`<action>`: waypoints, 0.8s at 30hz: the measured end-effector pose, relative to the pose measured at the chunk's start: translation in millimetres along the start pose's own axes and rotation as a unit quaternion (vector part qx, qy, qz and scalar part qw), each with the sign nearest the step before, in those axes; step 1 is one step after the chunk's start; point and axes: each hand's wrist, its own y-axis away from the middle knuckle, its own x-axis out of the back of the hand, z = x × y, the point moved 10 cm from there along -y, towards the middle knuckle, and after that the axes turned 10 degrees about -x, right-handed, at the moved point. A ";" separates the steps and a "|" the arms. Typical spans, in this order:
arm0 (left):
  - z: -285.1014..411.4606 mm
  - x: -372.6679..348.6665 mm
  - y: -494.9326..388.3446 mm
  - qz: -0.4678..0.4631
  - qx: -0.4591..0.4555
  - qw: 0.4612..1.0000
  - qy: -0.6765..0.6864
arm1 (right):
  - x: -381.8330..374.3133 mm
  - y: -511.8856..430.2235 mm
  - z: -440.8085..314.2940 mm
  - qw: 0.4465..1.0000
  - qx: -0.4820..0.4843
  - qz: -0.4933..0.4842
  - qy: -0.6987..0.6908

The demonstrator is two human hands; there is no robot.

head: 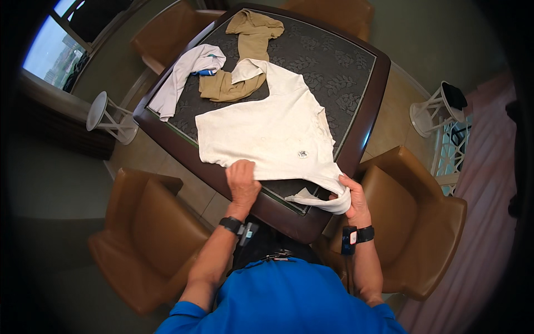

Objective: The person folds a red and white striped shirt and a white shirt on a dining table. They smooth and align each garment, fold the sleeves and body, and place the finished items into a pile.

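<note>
A white short-sleeved shirt (pixel 267 129) with a small round emblem lies spread over the near part of the table. My left hand (pixel 243 183) grips its near edge, fingers curled over the cloth. At the near right corner, my right hand (pixel 354 198) holds a sleeve, which hangs in a loop with its end turned back to the left. Behind the shirt, a tan garment (pixel 254 41) lies crumpled, partly covered by one white sleeve. Left of it rests another whitish garment (pixel 183 75) with a blue patch.
The dark wooden table rim (pixel 377 100) frames a dark floral top. Brown leather chairs stand close on the left (pixel 146 234) and right (pixel 409 225), with others beyond the far side. Small white stands flank the table, left (pixel 100 112) and right (pixel 427 110).
</note>
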 end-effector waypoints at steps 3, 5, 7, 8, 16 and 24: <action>-3.9 56.4 -11.8 0.078 -0.038 0.996 -0.010 | 12.9 1.3 -5.3 1.000 0.000 0.011 0.015; -9.4 77.1 -10.9 0.094 -0.031 0.993 -0.064 | 14.5 2.8 -4.1 1.000 -0.007 -0.001 0.016; -32.1 60.7 9.6 0.030 0.025 0.998 -0.042 | 20.8 -2.3 1.3 0.999 0.003 0.017 0.051; -41.9 50.1 22.3 -0.002 0.052 0.998 -0.030 | 23.3 -4.3 4.8 0.997 0.009 0.027 0.069; 19.4 8.3 46.1 -0.091 0.002 0.996 0.009 | 12.9 7.7 34.4 0.895 0.046 0.125 0.426; 79.3 -28.0 0.9 -0.073 -0.006 0.956 0.285 | 20.6 -7.0 -52.0 0.813 0.171 0.252 0.496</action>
